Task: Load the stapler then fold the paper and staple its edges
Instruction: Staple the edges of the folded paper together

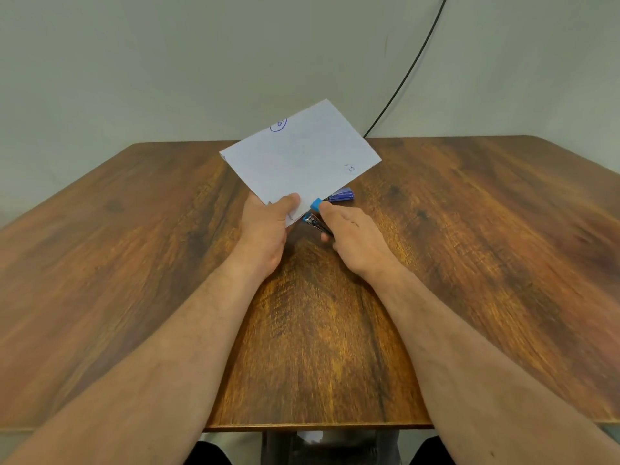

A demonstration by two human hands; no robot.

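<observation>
Head view: the left hand (268,226) held the folded paper (302,156) up off the desk (469,263), thumb on top and the other fingers curled beneath its near corner. The right hand (355,239) gripped the small blue stapler (317,214), fingers wrapped round it, with its mouth at the paper's near edge just beside the left thumb. A blue staple box (341,195) lay on the desk just behind the stapler, partly hidden by the paper.

Judged from this, loading and folding looked done and the stapling step was in hand. Whether any staple already sat in the paper could not be told. The next move would call for the right hand to squeeze firmly while the left kept both layers aligned, then for the paper to be turned so another edge met the stapler.
</observation>
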